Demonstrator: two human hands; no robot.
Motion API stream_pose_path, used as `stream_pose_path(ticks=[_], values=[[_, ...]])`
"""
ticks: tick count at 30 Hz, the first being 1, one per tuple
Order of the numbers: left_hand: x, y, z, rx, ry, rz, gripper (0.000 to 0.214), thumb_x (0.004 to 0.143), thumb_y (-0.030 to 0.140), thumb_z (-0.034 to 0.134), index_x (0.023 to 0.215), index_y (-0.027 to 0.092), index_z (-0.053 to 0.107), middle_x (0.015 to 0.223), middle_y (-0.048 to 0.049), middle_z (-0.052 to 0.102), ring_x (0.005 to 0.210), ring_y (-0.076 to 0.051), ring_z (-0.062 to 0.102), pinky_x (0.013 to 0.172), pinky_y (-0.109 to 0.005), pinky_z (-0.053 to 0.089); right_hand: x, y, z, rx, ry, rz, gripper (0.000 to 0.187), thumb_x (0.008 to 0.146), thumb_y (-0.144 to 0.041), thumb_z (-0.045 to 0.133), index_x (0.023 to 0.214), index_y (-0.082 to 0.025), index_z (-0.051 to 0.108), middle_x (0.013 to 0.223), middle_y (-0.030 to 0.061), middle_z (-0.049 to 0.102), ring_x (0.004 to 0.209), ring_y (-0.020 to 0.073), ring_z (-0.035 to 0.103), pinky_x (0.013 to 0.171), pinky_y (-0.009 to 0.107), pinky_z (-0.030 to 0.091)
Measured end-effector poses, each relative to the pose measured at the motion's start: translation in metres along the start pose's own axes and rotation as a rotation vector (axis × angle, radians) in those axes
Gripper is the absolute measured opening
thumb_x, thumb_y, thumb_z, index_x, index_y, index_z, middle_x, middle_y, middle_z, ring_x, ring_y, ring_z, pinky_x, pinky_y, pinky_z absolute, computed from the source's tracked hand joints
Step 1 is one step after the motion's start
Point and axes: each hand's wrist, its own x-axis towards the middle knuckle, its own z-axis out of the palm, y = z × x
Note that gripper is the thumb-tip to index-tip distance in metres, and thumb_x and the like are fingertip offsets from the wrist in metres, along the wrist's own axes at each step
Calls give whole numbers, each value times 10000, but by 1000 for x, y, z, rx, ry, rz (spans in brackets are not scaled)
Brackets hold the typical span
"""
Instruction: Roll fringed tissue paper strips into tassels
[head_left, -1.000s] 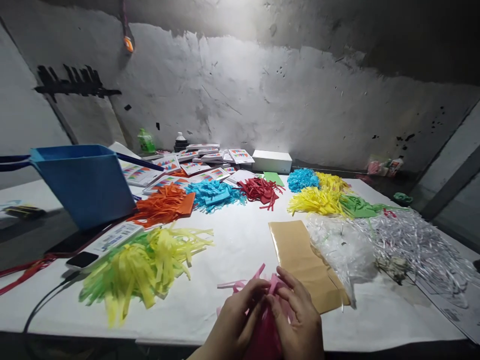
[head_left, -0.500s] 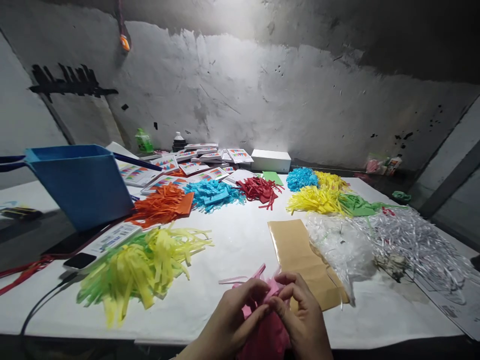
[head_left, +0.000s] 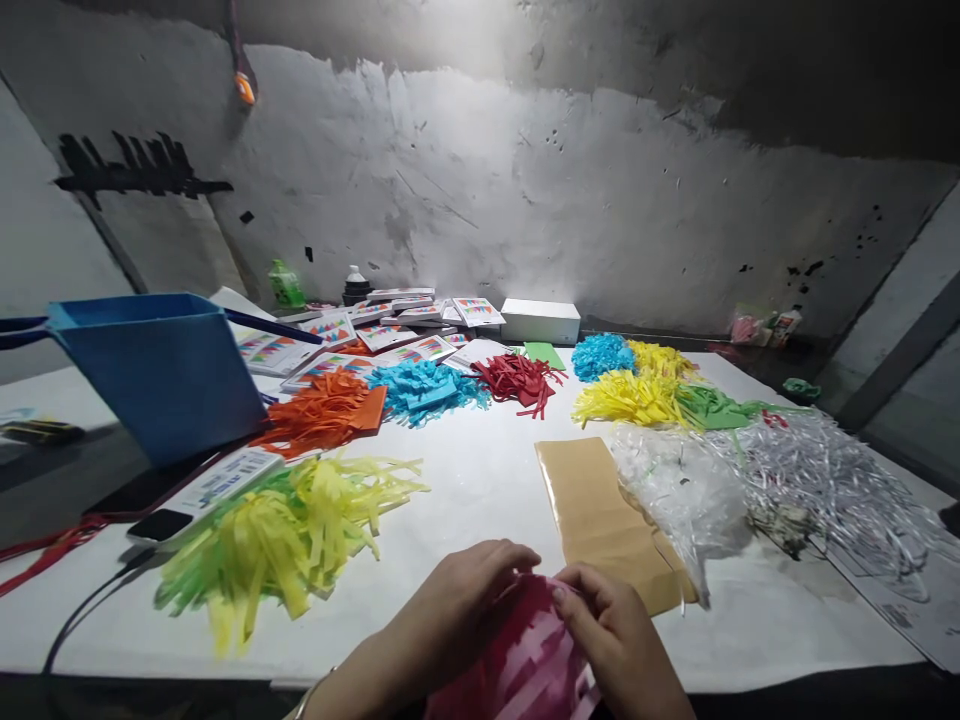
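Observation:
At the front edge of the table, my right hand (head_left: pixel 611 630) pinches the upper edge of a pink fringed tissue paper (head_left: pixel 525 650) between thumb and fingers. Its cut strips hang down toward me. My left hand (head_left: pixel 480 600) curls over the other side of the same tissue paper, closed on it, with its thumb hidden. A brown paper sheet (head_left: pixel 600 510) lies just beyond my right hand. To the left, a bundle of yellow and green tissue fringe (head_left: pixel 292 540) rests on the white table covering (head_left: pixel 465 490).
A blue box-shaped bin (head_left: pixel 157 370) stands at left, near a white power bank (head_left: pixel 210 490) with a cable. Orange (head_left: pixel 326 410), blue (head_left: pixel 427 390) and red fringes (head_left: pixel 521 380) lie behind, before stacked printed packs (head_left: pixel 397 325). Clear plastic (head_left: pixel 682 490) and silvery strands (head_left: pixel 832 480) spread at right.
The pink tissue paper has turned so its strips, which pointed up and away, now hang down toward me. My left hand has flattened over it, and both hands have shifted slightly.

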Motion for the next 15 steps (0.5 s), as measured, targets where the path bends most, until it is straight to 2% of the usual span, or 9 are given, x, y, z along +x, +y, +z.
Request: stream_pose_path(ticks=[3,5,7,9,11,13,15], values=[[7,8,-8,-79,-81,81,235,990,211,531,1182,227,666,1078,-107,729,928,-202,688,810,-247,504,4,-4,-4,356,-113,190,374,859,-540,677,816,-168,676,695,-17,615,613,107,511,565,209,359],[10,13,-11,-111,-113,110,202,1001,244,530,1102,213,703,1004,-107,728,864,-190,683,768,-237,505,5,-1,-3,501,-154,253,397,798,-552,743,801,-162,671,669,-26,595,583,87,476,559,196,327],[12,14,-11,-117,-73,115,193,996,247,542,968,204,728,967,-112,716,829,-184,673,733,-232,503,5,2,-2,536,-148,261,412,777,-561,759,796,-157,676,644,-32,583,552,76,459,550,191,312],[11,11,-10,-131,-6,120,199,982,228,557,868,207,718,1027,-125,700,898,-198,668,774,-245,508,4,6,-4,422,-91,212,419,804,-577,717,803,-159,688,649,-23,596,547,87,480,548,199,331],[8,5,-12,-192,41,108,182,982,217,542,881,220,694,1074,-119,693,978,-216,657,839,-270,508,2,11,-14,194,25,117,408,841,-577,655,825,-172,704,691,3,639,614,137,561,580,228,395],[6,-2,-18,-262,78,55,179,997,238,507,916,236,666,988,-87,710,927,-210,664,854,-284,503,0,18,-32,3,142,29,380,861,-551,610,873,-188,722,766,34,695,738,206,648,660,275,471],[6,-7,-31,-308,189,-23,163,995,307,518,926,244,653,879,-48,707,812,-195,657,800,-270,501,-3,28,-57,-86,198,-6,349,847,-519,612,909,-199,736,851,60,739,839,251,696,742,321,521]])
